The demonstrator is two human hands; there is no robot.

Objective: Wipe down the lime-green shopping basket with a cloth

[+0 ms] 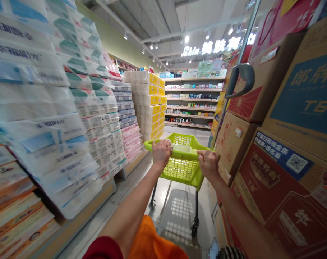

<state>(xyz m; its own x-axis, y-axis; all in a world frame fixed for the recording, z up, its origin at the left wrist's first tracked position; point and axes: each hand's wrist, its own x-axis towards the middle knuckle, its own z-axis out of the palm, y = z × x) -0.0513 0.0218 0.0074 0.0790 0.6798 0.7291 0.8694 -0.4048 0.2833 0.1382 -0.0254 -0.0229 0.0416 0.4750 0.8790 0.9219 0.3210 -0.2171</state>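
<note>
My left hand is wrapped over the front rim of a lime-green plastic shopping trolley basket, near its left corner. My right hand grips the same rim at the right side. A pale flat item lies inside the basket, partly hidden by the rim. The basket rides on a dark metal frame with small castor wheels on the tiled floor.
Tall stacks of wrapped tissue packs line the left of the aisle. Printed cardboard cartons are piled on the right, with a curved grey handle above them. Shelves of small packaged goods stand ahead. An orange apron shows at the bottom.
</note>
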